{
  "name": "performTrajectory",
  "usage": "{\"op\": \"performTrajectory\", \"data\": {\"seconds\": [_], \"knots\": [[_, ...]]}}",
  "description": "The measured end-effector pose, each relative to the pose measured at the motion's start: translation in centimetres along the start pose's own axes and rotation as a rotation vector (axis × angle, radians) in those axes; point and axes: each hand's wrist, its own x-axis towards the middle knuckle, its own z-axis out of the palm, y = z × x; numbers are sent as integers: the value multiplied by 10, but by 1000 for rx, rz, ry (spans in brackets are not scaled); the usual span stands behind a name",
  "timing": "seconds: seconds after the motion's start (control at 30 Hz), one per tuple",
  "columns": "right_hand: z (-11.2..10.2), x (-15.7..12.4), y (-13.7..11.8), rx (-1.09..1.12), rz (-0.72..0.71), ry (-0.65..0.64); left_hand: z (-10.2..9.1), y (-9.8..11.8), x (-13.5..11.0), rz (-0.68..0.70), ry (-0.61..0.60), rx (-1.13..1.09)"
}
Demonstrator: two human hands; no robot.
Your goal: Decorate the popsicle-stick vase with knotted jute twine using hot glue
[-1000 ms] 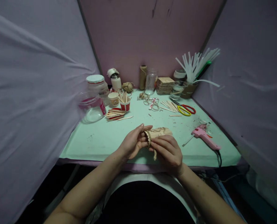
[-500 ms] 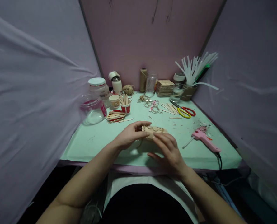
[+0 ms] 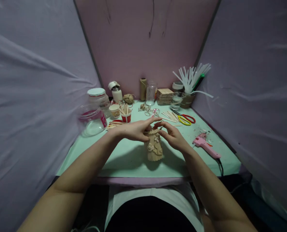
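Left hand [image 3: 133,130] pinches the near-left rim of the pot [image 3: 154,149] between thumb and forefinger; right hand [image 3: 173,137] has curled fingertips on the opposite rim, grip unclear. Pot stands upright on the table [image 3: 124,161], centre front. Glue gun [image 3: 204,146] lies well right, scissors [image 3: 185,119] behind, jar [image 3: 91,119] far left.

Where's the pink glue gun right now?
In the head view the pink glue gun lies flat on the green table, right of the right hand, nearer the person than the scissors.
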Motion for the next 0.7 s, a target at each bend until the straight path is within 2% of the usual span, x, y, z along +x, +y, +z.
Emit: {"op": "performTrajectory", "data": {"seconds": [0.1,0.17,0.23,0.37,0.53,0.7], "knots": [[-1,5,3,-33,-21,-30,-1,2,3,-16,-36,7],[0,4,8,-8,-25,-20,4,-1,-1,-7,0,-11],[0,2,14,49,-8,-16,11,-7,-8,0,83,-50],[-1,0,18,141,32,-14,19,-28,-22,-52,343,-193],[-2,4,12,206,54,-26,25,-50,-16,-18,359,-262],[-4,4,10,259,76,-59,28,-53,-7,10,362,-254]]}}
